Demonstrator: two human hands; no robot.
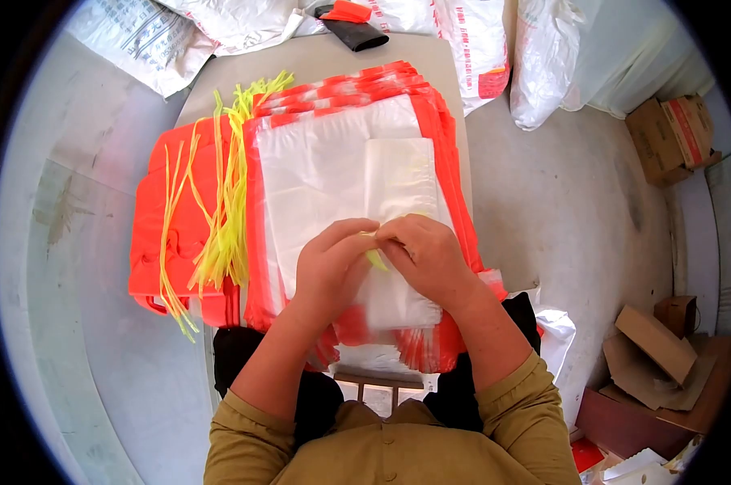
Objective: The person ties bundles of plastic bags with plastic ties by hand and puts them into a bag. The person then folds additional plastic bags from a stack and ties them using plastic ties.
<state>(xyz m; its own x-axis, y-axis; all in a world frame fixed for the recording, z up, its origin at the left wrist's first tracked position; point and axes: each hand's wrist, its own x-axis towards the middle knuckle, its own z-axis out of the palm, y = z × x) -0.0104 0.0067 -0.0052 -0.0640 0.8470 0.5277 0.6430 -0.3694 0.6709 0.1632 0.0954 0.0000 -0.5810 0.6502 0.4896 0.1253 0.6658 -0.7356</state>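
Observation:
My left hand (331, 263) and my right hand (428, 252) meet fingertip to fingertip, both closed in a pinch on a thin yellow strip (375, 259). Part of the strip hangs below the fingers; the rest is largely hidden by them. Under my hands lies a folded bundle of clear plastic film (399, 174), with a little yellow showing near its right edge. It rests on a thick stack of clear plastic bags with red borders (321, 162). To the left, a bunch of loose yellow strips (234, 194) drapes over the stack's edge.
Red plastic pieces (167, 218) are piled on the left of the table (236, 69). Behind it lean printed white sacks (147, 40). A black and orange item (353, 31) lies at the far edge. Cardboard boxes (665, 141) stand right, with an opened carton (652, 364) nearer.

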